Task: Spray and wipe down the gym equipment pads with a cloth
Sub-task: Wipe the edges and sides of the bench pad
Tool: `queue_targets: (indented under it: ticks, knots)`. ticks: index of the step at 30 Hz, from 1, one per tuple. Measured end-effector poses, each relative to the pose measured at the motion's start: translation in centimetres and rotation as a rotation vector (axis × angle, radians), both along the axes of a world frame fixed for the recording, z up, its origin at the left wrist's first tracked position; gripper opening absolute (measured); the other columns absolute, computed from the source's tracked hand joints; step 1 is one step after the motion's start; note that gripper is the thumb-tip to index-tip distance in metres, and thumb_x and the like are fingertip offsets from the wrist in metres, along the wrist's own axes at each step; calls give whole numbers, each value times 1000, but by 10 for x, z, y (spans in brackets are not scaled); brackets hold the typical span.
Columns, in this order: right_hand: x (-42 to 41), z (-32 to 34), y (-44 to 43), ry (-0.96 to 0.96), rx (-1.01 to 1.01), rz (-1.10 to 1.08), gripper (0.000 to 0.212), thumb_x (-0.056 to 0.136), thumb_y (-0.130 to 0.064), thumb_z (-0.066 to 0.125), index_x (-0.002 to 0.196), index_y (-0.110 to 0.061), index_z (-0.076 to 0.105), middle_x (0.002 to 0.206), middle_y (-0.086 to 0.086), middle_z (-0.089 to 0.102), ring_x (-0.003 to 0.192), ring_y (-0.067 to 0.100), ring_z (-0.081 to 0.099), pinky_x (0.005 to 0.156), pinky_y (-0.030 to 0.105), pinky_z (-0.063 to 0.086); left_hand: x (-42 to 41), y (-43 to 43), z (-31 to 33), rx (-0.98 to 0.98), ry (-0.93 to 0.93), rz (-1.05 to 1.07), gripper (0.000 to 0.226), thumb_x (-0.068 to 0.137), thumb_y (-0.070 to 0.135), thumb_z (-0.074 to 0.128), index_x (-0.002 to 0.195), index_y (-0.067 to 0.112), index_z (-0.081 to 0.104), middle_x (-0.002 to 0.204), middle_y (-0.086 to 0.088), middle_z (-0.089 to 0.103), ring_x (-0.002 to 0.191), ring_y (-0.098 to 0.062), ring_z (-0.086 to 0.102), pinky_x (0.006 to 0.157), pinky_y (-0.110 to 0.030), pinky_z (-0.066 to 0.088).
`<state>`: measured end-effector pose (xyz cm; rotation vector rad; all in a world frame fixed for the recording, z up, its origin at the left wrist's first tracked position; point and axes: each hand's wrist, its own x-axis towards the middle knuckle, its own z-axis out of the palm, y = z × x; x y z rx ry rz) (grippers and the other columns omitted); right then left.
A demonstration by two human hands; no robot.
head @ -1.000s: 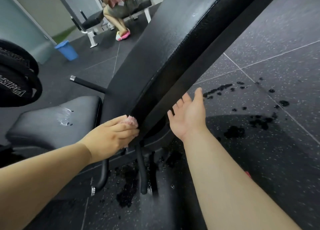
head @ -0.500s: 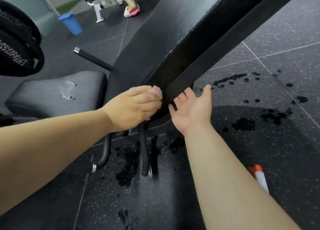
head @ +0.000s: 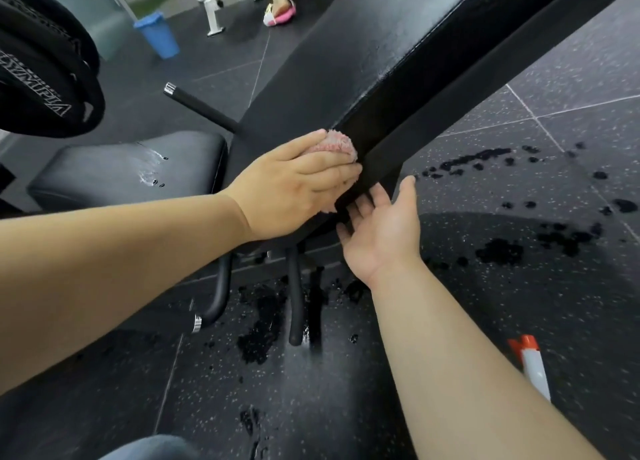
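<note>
Gym floor [head: 519,303] spattered wet; spray bottle [head: 533,366] laid near right. Pink cloth [head: 337,144] is gripped by left hand [head: 294,182], fingers curled, against back pad [head: 346,61] edge; right hand [head: 381,227] is spread empty. Seat pad [head: 121,168] judged unwiped, droplets seen.

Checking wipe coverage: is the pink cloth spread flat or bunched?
Bunched. The pink cloth shows as a wadded lump under the left hand, pressed against the backrest pad.

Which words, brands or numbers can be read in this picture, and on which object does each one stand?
"...YMPIA": raised pale letters on the black weight plate; the start is cut by the frame edge, so the reading is uncertain.
Marks on the plate rim above it: too blurred to read.
Spray bottle: no readable label.
</note>
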<state>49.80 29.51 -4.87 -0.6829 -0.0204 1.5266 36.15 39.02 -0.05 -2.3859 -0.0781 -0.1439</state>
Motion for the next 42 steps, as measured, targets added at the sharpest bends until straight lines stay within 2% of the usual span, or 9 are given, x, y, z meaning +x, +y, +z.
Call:
queue_targets:
  ticks: [9,15,18,20,24,26,31,36,42]
  knots:
    - [-1,1,-10,41,-22,4,68,100,-62,25,156,-24,21,162,1,22,149,20,20,121,46,15,-108,-11,-34,-129,264,281,42,99,15,34,121,7,68,132,-4,63,125,-21,53,111,-45,39]
    - [-25,39,-23,-302,-303,422,41,100,-29,51,128,-1,55,118,19,65,100,27,68,78,33,58,-137,-42,-53,-312,-26,469,33,80,13,55,106,16,75,117,1,69,114,-26,57,113,-39,29]
    - [-36,89,-13,-985,-62,480,17,93,-18,53,88,-12,68,81,7,73,65,17,67,58,28,55,-97,-69,-63,-556,-483,737,26,76,10,59,95,14,76,107,-1,72,101,-29,64,90,-41,52]
    - [-29,121,9,-1493,325,216,17,91,-21,52,85,-17,67,78,1,70,78,20,64,67,35,52,-58,-90,-68,-762,-1127,1075,30,79,4,54,95,19,75,107,-1,71,100,-28,63,91,-36,51]
    - [-11,126,72,-2544,771,720,39,101,-34,35,134,-24,54,133,2,57,128,26,44,109,45,32,4,-75,-44,-1182,-2794,1161,12,85,16,51,76,21,58,85,0,57,68,-20,52,66,-26,49]
    - [-9,107,87,-2766,775,1092,50,105,-40,19,150,-26,34,158,0,31,149,27,16,119,57,8,13,-50,-35,-1204,-3205,953,21,97,19,50,77,15,55,84,0,52,61,-14,41,50,-16,37]
    - [-17,98,98,-2825,872,1222,52,105,-38,12,155,-28,16,165,-2,10,152,30,1,116,65,2,54,-48,-18,-1105,-3341,999,25,98,22,47,80,26,63,59,18,59,47,-4,47,45,-15,35]
    - [-15,97,99,-2817,868,1263,52,105,-39,11,156,-32,9,165,-3,6,152,30,-2,117,65,1,99,-77,-6,-1287,-3169,762,30,95,22,47,67,11,47,68,-4,39,55,-17,28,43,-19,25]
    - [-15,97,101,-2800,919,1259,52,105,-39,9,157,-32,9,165,-4,7,152,31,-1,117,64,1,29,-43,-31,-868,-3537,649,28,96,17,50,70,16,59,65,0,48,45,-15,34,41,-16,26]
